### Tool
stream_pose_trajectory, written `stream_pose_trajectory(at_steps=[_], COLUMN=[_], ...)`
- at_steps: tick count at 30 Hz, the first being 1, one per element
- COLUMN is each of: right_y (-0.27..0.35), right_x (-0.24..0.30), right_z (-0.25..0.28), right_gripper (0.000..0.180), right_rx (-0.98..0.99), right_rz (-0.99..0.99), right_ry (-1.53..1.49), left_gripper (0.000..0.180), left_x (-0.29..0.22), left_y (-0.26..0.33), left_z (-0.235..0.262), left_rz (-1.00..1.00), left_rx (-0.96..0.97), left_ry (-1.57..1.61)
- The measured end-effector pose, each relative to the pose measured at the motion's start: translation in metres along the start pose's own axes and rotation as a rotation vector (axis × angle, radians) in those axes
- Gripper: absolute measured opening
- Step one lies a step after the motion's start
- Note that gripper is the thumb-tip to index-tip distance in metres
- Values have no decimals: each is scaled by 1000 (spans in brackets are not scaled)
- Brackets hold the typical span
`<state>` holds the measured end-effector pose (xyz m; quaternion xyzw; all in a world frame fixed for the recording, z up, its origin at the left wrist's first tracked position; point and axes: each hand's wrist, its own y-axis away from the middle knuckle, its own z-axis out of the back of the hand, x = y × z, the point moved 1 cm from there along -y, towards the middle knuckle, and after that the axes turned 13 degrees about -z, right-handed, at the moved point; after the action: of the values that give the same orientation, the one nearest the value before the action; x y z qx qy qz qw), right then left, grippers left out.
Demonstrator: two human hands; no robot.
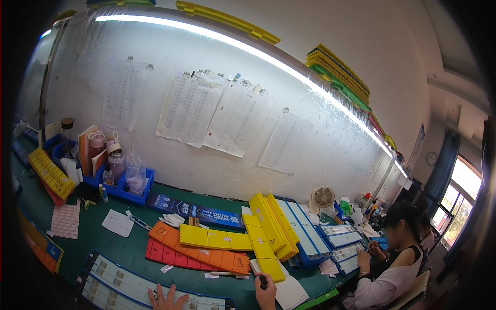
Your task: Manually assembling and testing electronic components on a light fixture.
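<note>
My left hand lies with fingers spread on a long blue-edged tray with pale compartments. Closed fingers of my right hand hold a short dark pen-like object, mostly hidden by the hand. Just right of it, a white paper pad lies partly under a yellow segmented strip. Another yellow strip lies across an orange strip and a red strip. A slim pen-like stick rests below the strips.
Yellow strips stand stacked beside blue-and-white cases. A blue bin with bottles stands back left, near a sheet of paper. A small fan stands farther back. To the right, another person sits working at the bench.
</note>
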<state>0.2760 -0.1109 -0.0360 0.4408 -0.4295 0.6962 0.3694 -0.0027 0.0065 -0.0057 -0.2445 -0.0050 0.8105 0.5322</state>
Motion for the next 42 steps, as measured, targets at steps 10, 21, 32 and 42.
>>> stream_pose_trajectory(at_steps=[10, 21, 32, 42], right_y=[2, 5, 1, 8], right_x=[5, 22, 12, 16], right_z=[2, 4, -3, 10], right_gripper=[20, 17, 22, 21], right_rx=[-19, -30, -14, -7], right_rz=[-11, -173, -60, -109], right_ry=[102, 148, 189, 169], left_gripper=[54, 55, 57, 58], left_x=[-1, -1, 3, 0], left_y=[0, 2, 3, 9], left_z=[2, -3, -2, -7], left_rz=[2, -11, 35, -17], left_rx=[-2, -15, -26, -73], left_ry=[16, -1, 10, -37])
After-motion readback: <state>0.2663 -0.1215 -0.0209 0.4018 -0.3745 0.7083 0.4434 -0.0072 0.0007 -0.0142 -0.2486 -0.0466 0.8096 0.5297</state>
